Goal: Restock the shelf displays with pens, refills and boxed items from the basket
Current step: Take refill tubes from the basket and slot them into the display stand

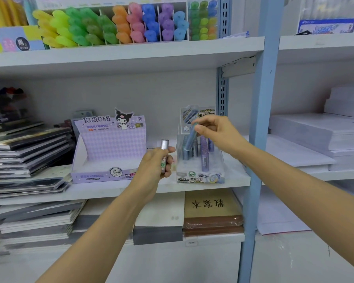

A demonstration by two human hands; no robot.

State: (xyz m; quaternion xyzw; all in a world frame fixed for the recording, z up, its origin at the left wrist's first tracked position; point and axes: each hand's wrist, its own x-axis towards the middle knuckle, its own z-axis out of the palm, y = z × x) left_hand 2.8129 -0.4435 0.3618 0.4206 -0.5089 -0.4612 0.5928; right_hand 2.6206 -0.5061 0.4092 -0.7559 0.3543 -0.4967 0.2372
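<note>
Two tubes held: my left hand point(158, 162) grips a silver refill tube point(164, 155), my right hand point(215, 133) pinches a blue refill tube point(190, 137) over the clear display box point(200, 170).

blue refill tube point(190, 134) tilted over clear display box point(200, 170), silver tube point(164, 154) upright beside it

Purple display box point(110, 144) lies open from above; clear box point(221, 160) beside it is crowded with upright tubes point(204, 158)
</note>
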